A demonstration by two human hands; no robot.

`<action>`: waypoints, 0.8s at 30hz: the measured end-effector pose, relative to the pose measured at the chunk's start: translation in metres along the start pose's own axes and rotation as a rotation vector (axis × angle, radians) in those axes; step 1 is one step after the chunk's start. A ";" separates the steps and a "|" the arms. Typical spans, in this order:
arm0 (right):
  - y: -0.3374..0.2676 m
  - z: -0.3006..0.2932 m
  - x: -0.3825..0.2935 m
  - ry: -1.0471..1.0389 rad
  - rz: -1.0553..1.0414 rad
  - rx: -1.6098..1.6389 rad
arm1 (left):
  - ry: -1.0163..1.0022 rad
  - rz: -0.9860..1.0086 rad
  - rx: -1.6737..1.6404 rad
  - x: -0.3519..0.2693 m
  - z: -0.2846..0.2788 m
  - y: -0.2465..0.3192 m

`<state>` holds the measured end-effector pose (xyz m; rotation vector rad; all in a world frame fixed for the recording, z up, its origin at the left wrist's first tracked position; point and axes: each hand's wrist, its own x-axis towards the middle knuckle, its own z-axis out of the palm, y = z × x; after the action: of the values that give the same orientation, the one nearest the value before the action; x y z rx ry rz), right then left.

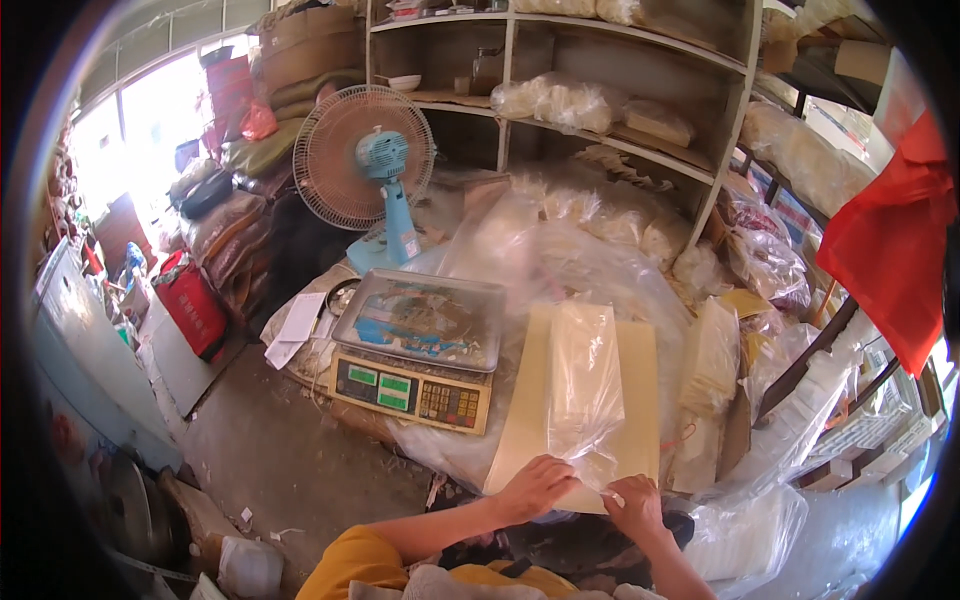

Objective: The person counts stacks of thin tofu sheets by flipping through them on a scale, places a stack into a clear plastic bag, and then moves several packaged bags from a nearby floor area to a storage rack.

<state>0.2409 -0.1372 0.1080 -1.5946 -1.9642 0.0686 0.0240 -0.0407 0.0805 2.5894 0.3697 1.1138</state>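
Note:
A clear plastic bag (pixel 586 367) with a pale, cream-coloured rectangular stack inside lies on a cream board (pixel 517 442). The bag's loose end is gathered and creased towards me. My left hand (pixel 538 487) has its fingers curled over the left side of that end. At the opposite side, my right hand (pixel 636 504) pinches the bag's corner between thumb and fingers. What exactly the stack is made of cannot be told through the shiny film.
Left of the board stands a digital scale (pixel 416 352) with a worn metal pan. Behind it is a blue electric fan (pixel 394 161). Bagged bundles (pixel 709 360) line the right side, below a red cloth (pixel 892 240). Shelves (pixel 615 135) rise at the back.

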 end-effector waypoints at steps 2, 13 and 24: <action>-0.005 -0.005 0.000 -0.025 0.008 -0.003 | 0.267 -0.246 -0.016 -0.022 0.016 0.005; -0.041 -0.020 0.048 -0.124 -0.321 0.027 | 0.023 -1.056 -1.344 -0.012 0.046 -0.016; 0.007 0.036 0.069 -0.258 0.045 0.042 | 0.021 -0.697 -0.193 -0.002 0.049 -0.004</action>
<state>0.2238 -0.0610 0.1045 -1.6710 -2.1039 0.3471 0.0585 -0.0463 0.0451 2.0169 1.0139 0.8602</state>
